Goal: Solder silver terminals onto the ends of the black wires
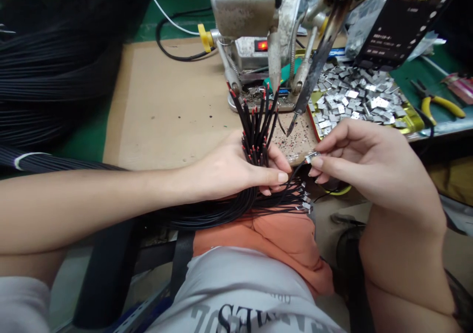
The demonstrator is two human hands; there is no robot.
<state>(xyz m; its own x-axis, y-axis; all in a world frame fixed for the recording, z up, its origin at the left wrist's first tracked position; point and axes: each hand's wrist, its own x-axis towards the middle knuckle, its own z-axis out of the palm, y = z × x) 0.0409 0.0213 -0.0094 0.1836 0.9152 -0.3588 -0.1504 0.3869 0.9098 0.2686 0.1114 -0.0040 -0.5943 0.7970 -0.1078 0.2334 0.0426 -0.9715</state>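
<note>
My left hand (244, 168) is wrapped round a bundle of black cables (256, 126) whose red-tipped ends fan upward. Between the thumb and fingers of my right hand (354, 160) is a small silver connector (312, 157), with a thin black cable running from it toward my left hand. More black cables lie across my lap, ending in silver connectors (305, 205). Just above the right hand's fingers, the tip of a soldering iron (295, 118) points down at the worktop. The lower part of the bundle is partly hidden behind my left hand.
A tray (416, 121) heaped with silver connectors stands at the right. Beyond it lie yellow-handled pliers (439, 104) and a propped phone (401, 25). The soldering machine (244, 10) rises at the back, its red switch lit. Thick black cable bundles (48, 86) fill the left.
</note>
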